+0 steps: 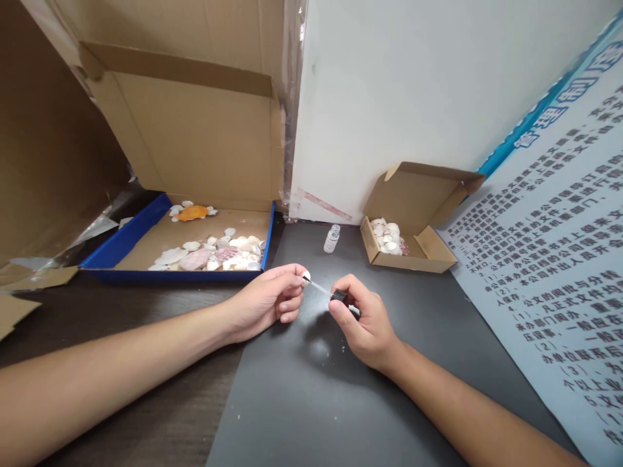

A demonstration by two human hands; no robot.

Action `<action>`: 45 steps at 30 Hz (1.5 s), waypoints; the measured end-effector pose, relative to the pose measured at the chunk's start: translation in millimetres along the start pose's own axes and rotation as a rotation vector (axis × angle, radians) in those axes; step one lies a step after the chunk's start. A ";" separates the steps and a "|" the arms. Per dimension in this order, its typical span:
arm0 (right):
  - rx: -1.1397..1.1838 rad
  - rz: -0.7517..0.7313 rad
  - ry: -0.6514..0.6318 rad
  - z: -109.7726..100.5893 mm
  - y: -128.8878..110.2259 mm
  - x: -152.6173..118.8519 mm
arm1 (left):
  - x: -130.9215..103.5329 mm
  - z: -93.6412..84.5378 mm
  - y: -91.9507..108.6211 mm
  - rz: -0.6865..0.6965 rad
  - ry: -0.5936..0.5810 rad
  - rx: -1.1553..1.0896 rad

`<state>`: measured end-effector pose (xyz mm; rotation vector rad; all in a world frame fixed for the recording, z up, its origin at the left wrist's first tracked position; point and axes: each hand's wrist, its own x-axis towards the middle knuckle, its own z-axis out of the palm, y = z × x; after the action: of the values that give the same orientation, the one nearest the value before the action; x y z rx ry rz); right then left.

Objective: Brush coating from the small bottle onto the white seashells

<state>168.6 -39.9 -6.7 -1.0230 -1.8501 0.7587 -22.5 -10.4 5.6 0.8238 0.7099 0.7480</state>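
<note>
My left hand [272,295] pinches a small white shell [306,277] between thumb and fingertips. In my right hand [365,318] is the black cap [339,298] of a brush applicator. Its thin pale stem [318,287] points left, and the dark brush tip meets the shell or sits right in front of it; I cannot tell which. Something whitish shows under the cap, partly hidden by the right fingers. Beyond both hands stands a small clear glass bottle [331,240] with its neck uncapped.
At the left, a blue-sided cardboard box [146,275] holds several shells [228,251] and an orange shell piece [192,213] edged with white ones. A smaller carton [413,261] at the right contains white shells [387,237]. A printed sheet [549,259] lines the right side.
</note>
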 end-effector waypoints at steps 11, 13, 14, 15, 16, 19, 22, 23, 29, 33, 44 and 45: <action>-0.042 -0.011 0.027 0.7 -0.5 0.2 | 0.3 1.3 -0.1 0.000 0.004 0.022; -0.050 0.021 0.079 0.7 -0.7 0.2 | -0.1 1.4 0.2 -0.001 -0.004 0.039; -0.046 0.020 0.099 0.7 -0.8 0.2 | -0.2 1.5 0.3 -0.001 -0.008 0.047; -0.039 0.005 0.104 0.6 -0.8 0.1 | -0.3 1.5 0.3 0.000 -0.011 0.053; -0.030 -0.018 0.095 0.5 -0.8 -0.1 | -0.4 1.5 0.2 0.002 -0.013 0.056; -0.023 -0.059 0.040 0.4 -0.5 -0.5 | -0.5 1.2 -0.2 0.001 -0.015 0.056; -0.054 -0.003 0.069 0.5 0.2 -0.2 | -0.6 1.1 -0.4 -0.002 -0.016 0.057; -0.057 0.010 0.085 0.5 0.4 -0.1 | -0.6 1.1 -0.5 -0.001 -0.015 0.056; -0.053 -0.057 0.001 0.7 -0.6 -1.7 | -0.2 0.2 -1.4 0.008 -0.001 0.018; -0.105 -0.005 0.047 0.4 -1.2 -2.5 | -0.2 0.5 -0.9 0.007 -0.011 0.026; -0.201 -0.043 0.029 2.0 0.4 -3.2 | -0.7 0.1 -0.2 -0.006 -0.015 0.013; -0.180 -0.063 0.029 1.6 0.2 -3.3 | -0.8 0.2 0.0 -0.006 -0.013 0.009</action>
<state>168.2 -42.9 -8.8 -1.0767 -1.9427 0.5451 -22.8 -11.1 5.9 0.8339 0.7039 0.7342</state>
